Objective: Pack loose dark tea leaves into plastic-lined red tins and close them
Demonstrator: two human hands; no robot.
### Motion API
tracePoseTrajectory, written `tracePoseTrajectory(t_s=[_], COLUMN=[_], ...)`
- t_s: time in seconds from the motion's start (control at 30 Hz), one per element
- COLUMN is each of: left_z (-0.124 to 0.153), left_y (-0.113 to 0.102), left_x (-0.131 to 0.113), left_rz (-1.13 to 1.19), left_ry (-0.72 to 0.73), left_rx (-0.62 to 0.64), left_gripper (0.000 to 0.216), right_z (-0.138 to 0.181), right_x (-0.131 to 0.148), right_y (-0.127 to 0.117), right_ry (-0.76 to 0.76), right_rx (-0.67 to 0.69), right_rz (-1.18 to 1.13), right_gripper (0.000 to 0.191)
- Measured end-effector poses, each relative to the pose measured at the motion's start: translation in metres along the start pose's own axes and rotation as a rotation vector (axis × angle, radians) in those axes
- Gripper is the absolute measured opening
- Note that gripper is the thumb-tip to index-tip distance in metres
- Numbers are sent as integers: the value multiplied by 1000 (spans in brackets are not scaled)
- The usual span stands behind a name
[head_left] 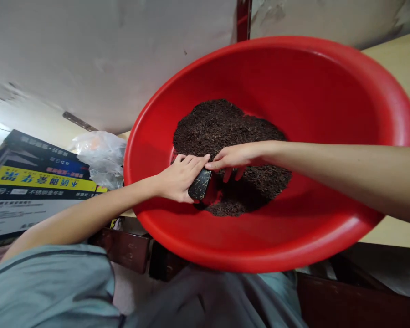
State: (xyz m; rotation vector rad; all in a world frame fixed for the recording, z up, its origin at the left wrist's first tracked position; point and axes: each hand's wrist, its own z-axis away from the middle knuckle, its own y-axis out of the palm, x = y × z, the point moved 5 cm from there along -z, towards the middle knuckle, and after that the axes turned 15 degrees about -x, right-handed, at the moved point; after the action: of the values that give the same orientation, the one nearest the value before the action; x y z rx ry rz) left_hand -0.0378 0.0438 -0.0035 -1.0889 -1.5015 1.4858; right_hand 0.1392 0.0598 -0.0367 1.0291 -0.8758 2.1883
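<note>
A wide red plastic basin (331,100) holds a heap of dark, loose, shredded leaves (222,123) that look like dry tea. My left hand (179,180) is wrapped around a small black box (200,184) with gold flecks, low over the near left part of the heap. The box is tilted, and its opening is hidden from me. My right hand (237,158) reaches in from the right, palm down, with its fingers apart. Its foremost fingertips touch or nearly touch the box's upper edge, and other fingers hang just above the leaves.
Left of the basin stand printed cardboard boxes (37,182) with a crumpled clear plastic bag (104,155) beside them. A pale wall (105,54) rises behind. The basin rests on a light wooden surface (396,232), with dark red wooden furniture (123,248) below it.
</note>
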Motion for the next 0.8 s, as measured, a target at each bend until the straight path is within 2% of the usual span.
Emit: tracePoseTrajectory(t_s=[0.2,0.3,0.37,0.47,0.53,0.57,0.63,0.67,0.73,0.8], left_z=[-4,-8,-10,-12,-11,-11,-9,-9,-10,-12], left_y=[-1,-4,-5,-6,-6,-6,-7,-8,-11,-14], left_x=[1,4,6,9,10,10,8,6,3,0], left_rz=[3,55,93,135,146,147,141,134,111,86], left_ry=[-108,-123,-115,-91,-74,-66,-49,-42,-36,-43], left_rx=[87,192,281,326,306,295,295,303,331,359], left_gripper=[142,153,160,165,164,163,160,159,156,152], right_z=[-2,1,5,12,21,28,47,56,73,84], right_x=[0,10,18,19,12,10,5,1,-8,-12], right_y=[4,11,16,22,23,22,23,26,35,44], right_ry=[-128,-171,-221,-212,-210,-249,-370,-420,-455,-474], right_rx=[-47,-67,-62,-47,-147,-254,-479,-533,-549,-518], right_rz=[67,76,154,448,650,713,758,771,812,861], right_gripper=[59,56,63,89,103,104,89,79,65,60])
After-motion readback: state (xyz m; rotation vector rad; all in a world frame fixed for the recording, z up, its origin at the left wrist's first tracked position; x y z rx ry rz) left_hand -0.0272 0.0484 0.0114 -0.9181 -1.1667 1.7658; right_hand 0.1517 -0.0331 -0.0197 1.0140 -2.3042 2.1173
